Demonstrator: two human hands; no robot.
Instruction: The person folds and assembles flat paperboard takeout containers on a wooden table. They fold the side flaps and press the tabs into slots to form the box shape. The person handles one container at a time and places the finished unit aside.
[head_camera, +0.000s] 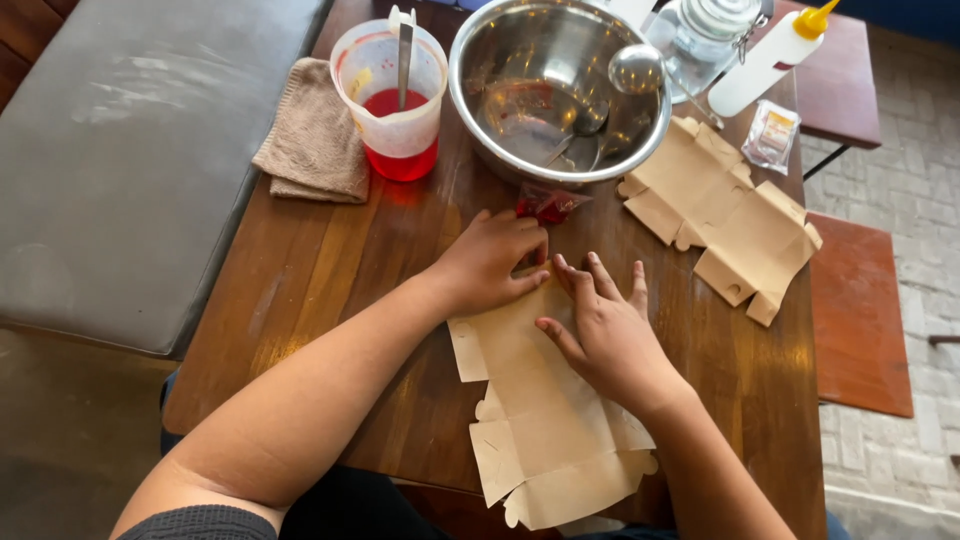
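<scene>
Lying closest to the camera, at the near edge of the wooden table (300, 290), is a flat unfolded cardboard box blank (545, 420), and both hands are pressing on its far end. Resting palm down on the blank, the right hand (605, 335) is keeping its fingers spread and laid flat on the cardboard. Beside it, the left hand (490, 262) is curling its fingers together over the blank's far corner, pressing a flap down, with the fingertips of the two hands nearly meeting. Just beyond the blank, a small red torn sachet (548, 203) is lying against the base of a steel mixing bowl (500, 60), which is holding a ladle (637, 70). Left of the bowl, a clear plastic jug (400, 135) of red liquid is standing with a utensil in it, and a folded brown cloth (315, 140) is lying beside that. Right of the bowl, a second flat cardboard blank (730, 215) is lying well apart from the first, with a small sealed packet (772, 135), a white squeeze bottle (765, 60) and a glass jar (705, 30) beyond it.
</scene>
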